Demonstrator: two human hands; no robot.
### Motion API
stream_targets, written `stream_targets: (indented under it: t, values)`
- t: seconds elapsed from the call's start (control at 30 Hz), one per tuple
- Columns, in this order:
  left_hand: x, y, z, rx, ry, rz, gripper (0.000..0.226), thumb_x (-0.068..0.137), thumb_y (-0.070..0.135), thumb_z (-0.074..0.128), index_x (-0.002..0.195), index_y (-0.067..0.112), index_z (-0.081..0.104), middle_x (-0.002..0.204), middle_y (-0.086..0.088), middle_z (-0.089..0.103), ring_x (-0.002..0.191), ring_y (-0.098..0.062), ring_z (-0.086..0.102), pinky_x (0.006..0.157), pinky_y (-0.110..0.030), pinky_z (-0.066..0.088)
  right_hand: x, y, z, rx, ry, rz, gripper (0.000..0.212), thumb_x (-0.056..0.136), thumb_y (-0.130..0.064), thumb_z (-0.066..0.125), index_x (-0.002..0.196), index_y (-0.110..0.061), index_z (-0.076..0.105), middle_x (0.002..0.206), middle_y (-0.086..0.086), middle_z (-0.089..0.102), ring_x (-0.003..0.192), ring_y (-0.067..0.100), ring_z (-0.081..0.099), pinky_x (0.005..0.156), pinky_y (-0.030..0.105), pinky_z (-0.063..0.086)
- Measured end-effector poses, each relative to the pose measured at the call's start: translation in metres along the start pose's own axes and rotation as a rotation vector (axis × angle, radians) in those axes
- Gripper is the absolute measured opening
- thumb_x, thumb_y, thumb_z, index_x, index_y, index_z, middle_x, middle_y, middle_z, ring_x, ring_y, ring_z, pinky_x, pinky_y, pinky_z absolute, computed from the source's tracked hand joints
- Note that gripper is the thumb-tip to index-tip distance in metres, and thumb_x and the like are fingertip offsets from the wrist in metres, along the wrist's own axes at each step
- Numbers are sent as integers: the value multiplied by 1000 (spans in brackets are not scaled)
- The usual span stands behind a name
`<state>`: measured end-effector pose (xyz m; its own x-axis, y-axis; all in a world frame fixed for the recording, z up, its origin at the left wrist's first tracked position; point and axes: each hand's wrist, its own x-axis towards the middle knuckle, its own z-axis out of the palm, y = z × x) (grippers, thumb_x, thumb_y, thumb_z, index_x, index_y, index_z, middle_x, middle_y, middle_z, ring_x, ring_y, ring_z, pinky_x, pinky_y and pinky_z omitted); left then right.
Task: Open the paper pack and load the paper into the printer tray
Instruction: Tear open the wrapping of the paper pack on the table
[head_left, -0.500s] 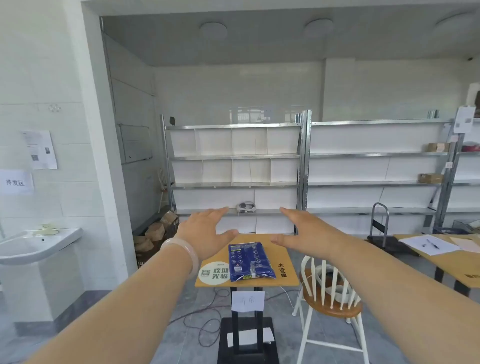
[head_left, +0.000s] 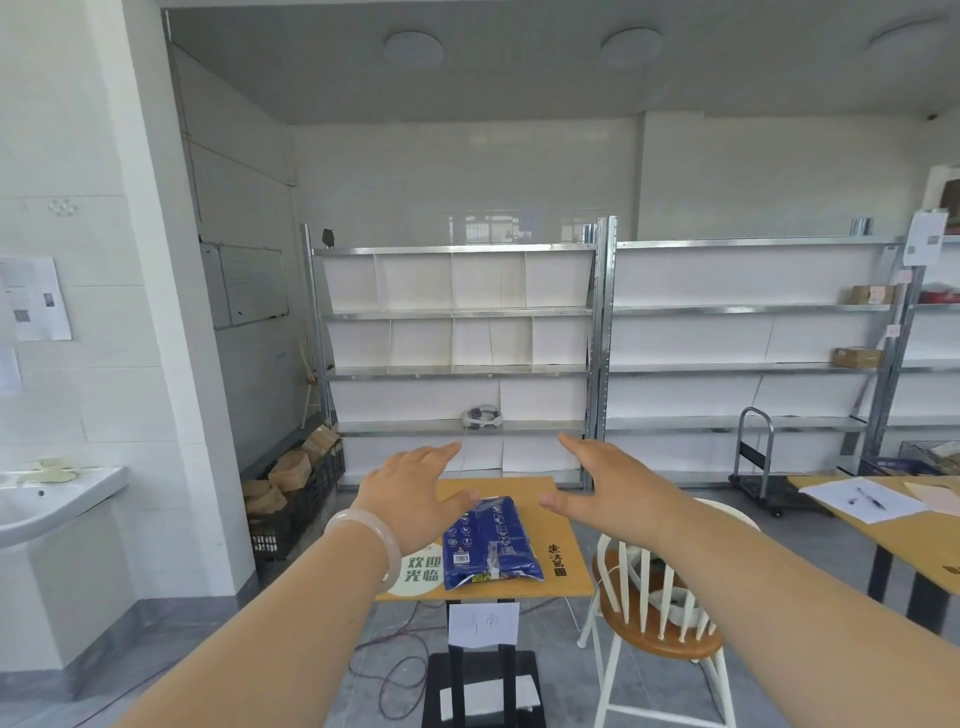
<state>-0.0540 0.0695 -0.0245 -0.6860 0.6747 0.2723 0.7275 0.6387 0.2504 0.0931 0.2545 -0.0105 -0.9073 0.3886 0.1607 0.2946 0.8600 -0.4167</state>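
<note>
A blue wrapped paper pack (head_left: 491, 543) lies flat on a small wooden table (head_left: 569, 569) ahead of me. Both arms are stretched forward. My left hand (head_left: 413, 496) hovers palm down at the pack's left side, fingers spread, a pale bangle on its wrist. My right hand (head_left: 605, 486) is held open to the right of and above the pack's far end. Neither hand holds anything. No printer shows in this view.
A white and wood chair (head_left: 657, 618) stands right of the table. A second table (head_left: 893, 525) with papers and a pen is at far right. Metal shelves (head_left: 457, 369) line the back wall. A sink (head_left: 49, 499), a black crate (head_left: 291, 509) and floor cables (head_left: 400, 670) are nearby.
The view has shifted a little closer to the table. Both hands stay open and spread over the pack, in about the same pose.
</note>
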Motion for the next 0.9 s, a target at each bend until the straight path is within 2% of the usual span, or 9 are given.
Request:
stream_targets:
  t: [0.37, 0.63, 0.8, 0.9]
  values:
    - [49, -25, 61, -21, -83, -54, 69, 86, 63, 41, 147, 38, 21, 154, 8, 32, 142, -20, 26, 113, -44, 28, 58, 31, 37, -6, -75, 16, 91, 81, -64, 55, 154, -28, 13, 161, -1, 20, 146, 17, 22, 114, 36, 25]
    - [130, -80, 121, -57, -156, -55, 66, 88, 61, 41, 147, 38, 22, 155, 9, 30, 143, -18, 25, 112, -43, 29, 154, 50, 93, -9, -115, 76, 88, 82, -64, 54, 153, -29, 14, 160, -2, 22, 145, 18, 24, 115, 37, 27]
    - [186, -118, 167, -68, -257, -36, 67, 87, 61, 42, 147, 38, 23, 155, 8, 31, 141, -20, 28, 112, -42, 28, 212, 66, 132, 11, -160, 176, 84, 86, -58, 55, 153, -28, 14, 161, 0, 21, 145, 18, 27, 113, 35, 28]
    - [217, -134, 193, -74, -303, -27, 67, 87, 62, 42, 147, 38, 22, 154, 9, 31, 141, -19, 28, 111, -42, 28, 240, 77, 151, 26, -191, 212, 77, 89, -51, 55, 152, -25, 18, 158, 2, 27, 143, 19, 30, 112, 34, 29]
